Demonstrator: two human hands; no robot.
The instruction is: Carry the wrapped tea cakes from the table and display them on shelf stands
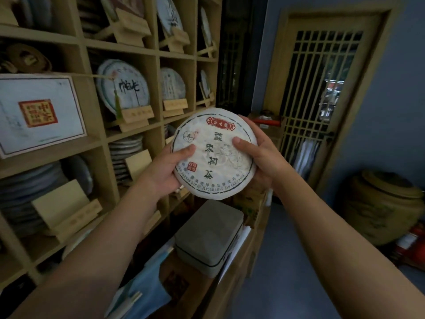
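While both forearms are reaching up from the bottom corners of the frame, the left hand (169,168) and the right hand (257,155) are holding a wrapped tea cake (215,155) between them at the centre of the frame. Each thumb is lying across the printed face of the white paper wrapper, and the remaining fingers are curling behind the rim, so both hands are gripping the disc from opposite sides. The cake is facing the camera, tilted slightly, in the air in front of the shelf unit (154,125).

Below the cake, at lower centre, a grey case (208,238) is lying on a low wooden ledge, with blue paper items (142,293) lying nearer the bottom edge. At left, bare wooden display stands (65,208) are sitting in the lower compartments in front of stacked cakes. Farther up, at centre left, a displayed tea cake (125,87) is leaning upright on its stand with a green tassel (118,107) hanging beside it, and more cakes are standing in the compartments to its right and above. A white boxed item with a red seal (38,113) is occupying the left edge. At far right, a brown ceramic jar (384,208) is standing on the floor near a lattice door (322,93) in the blue wall.
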